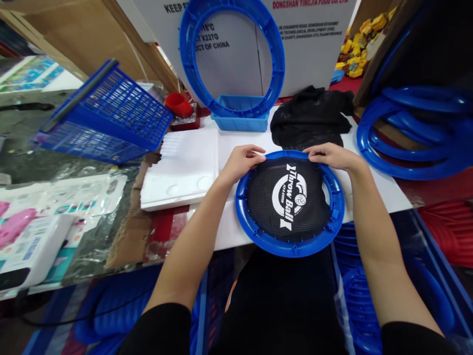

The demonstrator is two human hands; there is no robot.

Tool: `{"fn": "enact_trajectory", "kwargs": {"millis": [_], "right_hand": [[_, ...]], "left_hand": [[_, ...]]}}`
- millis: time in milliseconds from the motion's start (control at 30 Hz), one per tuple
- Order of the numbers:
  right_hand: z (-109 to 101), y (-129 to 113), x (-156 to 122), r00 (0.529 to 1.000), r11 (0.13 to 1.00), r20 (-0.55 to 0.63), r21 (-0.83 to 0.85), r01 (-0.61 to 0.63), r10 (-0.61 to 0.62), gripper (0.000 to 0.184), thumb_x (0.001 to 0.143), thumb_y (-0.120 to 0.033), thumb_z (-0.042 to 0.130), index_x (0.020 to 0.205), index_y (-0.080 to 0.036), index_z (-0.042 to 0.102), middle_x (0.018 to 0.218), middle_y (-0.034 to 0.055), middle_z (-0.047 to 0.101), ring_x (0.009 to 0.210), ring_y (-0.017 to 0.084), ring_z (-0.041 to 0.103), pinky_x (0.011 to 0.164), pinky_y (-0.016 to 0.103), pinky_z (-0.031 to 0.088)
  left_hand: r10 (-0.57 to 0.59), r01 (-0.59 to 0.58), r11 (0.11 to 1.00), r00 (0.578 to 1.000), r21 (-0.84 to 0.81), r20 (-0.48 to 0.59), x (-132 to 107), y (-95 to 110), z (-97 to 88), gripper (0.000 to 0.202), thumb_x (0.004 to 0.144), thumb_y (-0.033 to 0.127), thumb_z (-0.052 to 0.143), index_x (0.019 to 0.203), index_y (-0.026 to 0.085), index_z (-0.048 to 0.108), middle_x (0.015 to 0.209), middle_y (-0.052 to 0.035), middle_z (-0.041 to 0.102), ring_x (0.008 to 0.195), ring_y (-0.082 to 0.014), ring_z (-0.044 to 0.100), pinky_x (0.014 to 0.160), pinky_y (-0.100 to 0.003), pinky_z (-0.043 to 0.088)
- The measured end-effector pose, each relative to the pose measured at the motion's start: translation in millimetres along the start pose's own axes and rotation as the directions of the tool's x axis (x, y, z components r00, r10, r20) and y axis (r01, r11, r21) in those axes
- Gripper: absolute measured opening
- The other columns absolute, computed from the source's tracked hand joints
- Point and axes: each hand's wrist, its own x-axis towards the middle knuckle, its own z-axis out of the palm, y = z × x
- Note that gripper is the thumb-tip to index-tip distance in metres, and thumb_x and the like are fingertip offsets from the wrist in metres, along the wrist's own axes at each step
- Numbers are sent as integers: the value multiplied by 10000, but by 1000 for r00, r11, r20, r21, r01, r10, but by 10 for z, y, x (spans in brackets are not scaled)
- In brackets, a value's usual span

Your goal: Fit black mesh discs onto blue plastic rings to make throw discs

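A blue plastic ring (pixel 294 250) lies at the near edge of the white work surface. Inside it is a black mesh net (pixel 258 197) with white "Throw Ball" print, which appears sideways. Along most of the rim the net meets small pegs, but a gap shows at the right side. My left hand (pixel 244 163) is closed on the far left part of the rim, thumb and fingers pinched at the net's edge. On the far right part, my right hand (pixel 330 155) pinches the rim likewise. Exactly what lies under the fingertips is hidden.
Another blue ring (pixel 186 59) stands upright against a white carton (pixel 306 59), by a light-blue bin (pixel 240 123). Black nets (pixel 310 118) lie beyond my hands. Several blue rings (pixel 410 170) are piled right. At left are white foam (pixel 181 172) and a blue basket (pixel 111 113).
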Motion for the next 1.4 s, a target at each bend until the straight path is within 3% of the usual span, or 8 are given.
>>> {"fn": "enact_trajectory", "kwargs": {"millis": [167, 333, 533, 767, 1067, 1233, 1300, 1400], "right_hand": [[7, -14, 3, 1000, 999, 2, -43, -2, 2, 241, 925, -461, 673, 851, -241, 738, 1468, 58, 733, 1368, 338, 660, 1211, 503, 449], [11, -82, -16, 1000, 995, -10, -97, -23, 22, 220, 930, -441, 653, 873, -249, 743, 1435, 32, 753, 1305, 339, 684, 1172, 504, 474], [36, -118, -25, 998, 987, -59, -158, -33, 24, 192, 923, -389, 651, 817, -254, 735, 1410, 27, 766, 1289, 344, 694, 1155, 496, 488], [10, -107, -32, 999, 987, -33, -158, -18, 13, 166, 912, -373, 651, 828, -258, 735, 1426, 25, 759, 1319, 337, 686, 1164, 491, 490], [58, -75, -2, 997, 978, -69, -207, -31, 17, 153, 882, -345, 647, 822, -246, 746, 1409, 52, 756, 1277, 340, 693, 1158, 496, 492], [31, -20, 14, 1000, 980, -8, -199, 6, -8, 185, 881, -392, 666, 790, -249, 737, 1432, 36, 735, 1251, 318, 696, 1150, 472, 505], [32, -13, 15, 1000, 979, -9, -203, 14, -16, 187, 882, -391, 660, 780, -248, 725, 1428, 41, 732, 1238, 315, 698, 1138, 473, 511], [49, -23, 10, 1000, 980, -28, -201, 1, -6, 186, 883, -379, 647, 768, -248, 712, 1421, 52, 731, 1228, 322, 698, 1125, 489, 518]], "left_hand": [[101, -99, 991, 995, 93, -20, 15, -48, 25, 231, 792, 325, 850, 942, 151, 824, 830, -77, 783, 743, -163, 664, 715, -313, 517], [76, -78, 994, 997, 75, 33, 37, -69, 1, 238, 813, 348, 832, 949, 153, 821, 832, -73, 780, 744, -160, 659, 708, -306, 514], [119, -117, 979, 993, 166, -3, 47, -89, 4, 208, 813, 342, 815, 926, 166, 815, 879, -81, 796, 789, -178, 682, 723, -317, 534], [66, -70, 994, 997, 84, 50, 43, -67, -23, 264, 817, 357, 841, 988, 157, 816, 797, -68, 763, 720, -160, 648, 703, -318, 526], [241, -238, 930, 970, 279, 23, 52, -113, 1, 131, 871, 283, 801, 958, 198, 850, 961, -82, 834, 894, -218, 737, 913, -386, 554], [369, -349, 808, 928, 475, 55, 23, -42, -38, 124, 918, 315, 780, 995, 273, 868, 1055, -67, 824, 1039, -259, 701, 1023, -429, 522], [343, -323, 824, 938, 467, 43, 40, -46, -47, 119, 903, 327, 796, 980, 270, 867, 1031, -63, 825, 1009, -256, 691, 1013, -432, 524], [190, -191, 923, 981, 333, 36, 81, -103, -44, 132, 871, 321, 809, 939, 218, 855, 958, -74, 831, 911, -234, 705, 941, -407, 543]]}}
